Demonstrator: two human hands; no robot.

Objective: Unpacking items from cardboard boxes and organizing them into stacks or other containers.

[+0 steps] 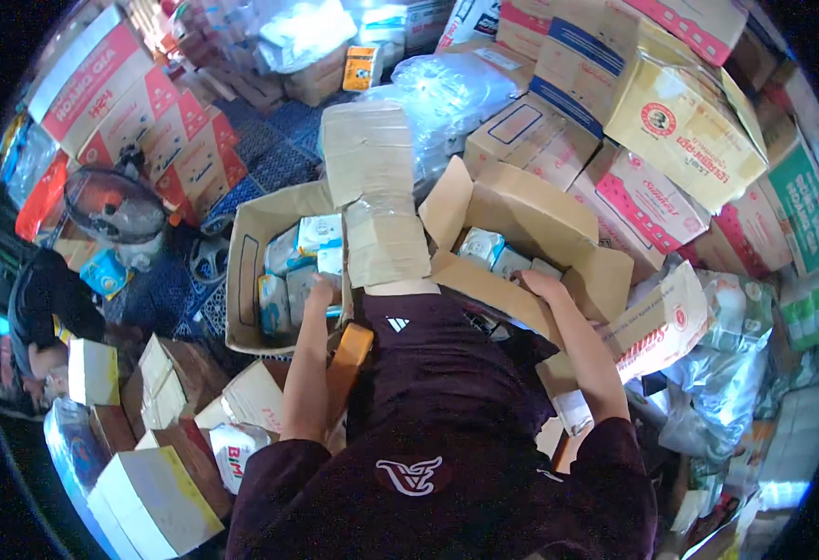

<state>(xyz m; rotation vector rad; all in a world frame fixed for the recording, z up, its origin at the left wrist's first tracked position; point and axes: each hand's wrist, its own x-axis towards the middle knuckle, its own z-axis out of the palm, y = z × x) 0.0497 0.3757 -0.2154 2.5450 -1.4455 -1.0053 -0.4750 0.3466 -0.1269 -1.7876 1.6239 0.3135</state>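
Note:
A brown open carton (pixel 233 303) on the left holds several small white-and-blue plastic packs (pixel 321 231). My left hand (pixel 320 291) reaches down into it, against the packs at its right side; its fingertips are hidden among them. To the right, another open carton (pixel 533 207) has its flaps spread and holds similar packs (pixel 481 245). My right hand (pixel 537 283) is at its near side, over the near flap, beside the packs. Most of the right hand's fingers are hidden, so its grip does not show. A long taped cardboard piece (pixel 380 201) lies between the cartons.
Printed cartons (pixel 680 121) are stacked at the far right, with red-and-white boxes (pixel 162 131) at the far left. A fan (pixel 115 207) stands at left. Smaller boxes (pixel 157 499) fill the lower left. Clear plastic bags (pixel 722 373) lie at right. Another person (pixel 50 299) sits at the left edge.

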